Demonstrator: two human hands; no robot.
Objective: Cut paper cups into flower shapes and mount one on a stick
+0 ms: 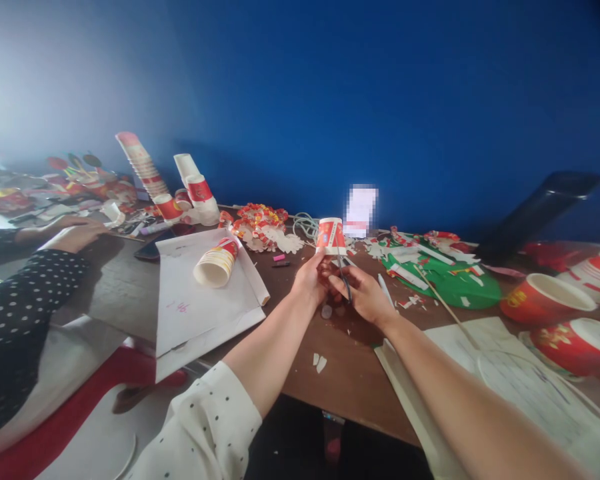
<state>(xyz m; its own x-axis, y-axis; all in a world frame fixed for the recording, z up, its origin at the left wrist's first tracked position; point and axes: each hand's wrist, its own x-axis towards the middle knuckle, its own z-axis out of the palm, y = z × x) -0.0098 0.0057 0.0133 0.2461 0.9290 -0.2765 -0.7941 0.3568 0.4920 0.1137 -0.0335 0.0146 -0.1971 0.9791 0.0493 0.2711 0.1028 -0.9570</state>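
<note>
A red and white paper cup (330, 235) is held upside down above the brown table, gripped low down by my left hand (311, 277). My right hand (366, 293) is closed around dark scissors (345, 281), whose blades point up against the cup's right side. Small white paper scraps (321, 364) lie on the table below my hands. A pink cap (279, 257) and a dark pen (281, 265) are left of my left hand. Just right of my right hand lies a white marker (385, 288).
Another paper cup (214, 267) lies sideways on white sheets (190, 320). Stacked cups (147, 170) lean at the back left, near a co-worker's hand (77, 233). Cut scraps cover a green sheet (473, 288). Red cups (540, 297) and a notebook (520, 373) are at right.
</note>
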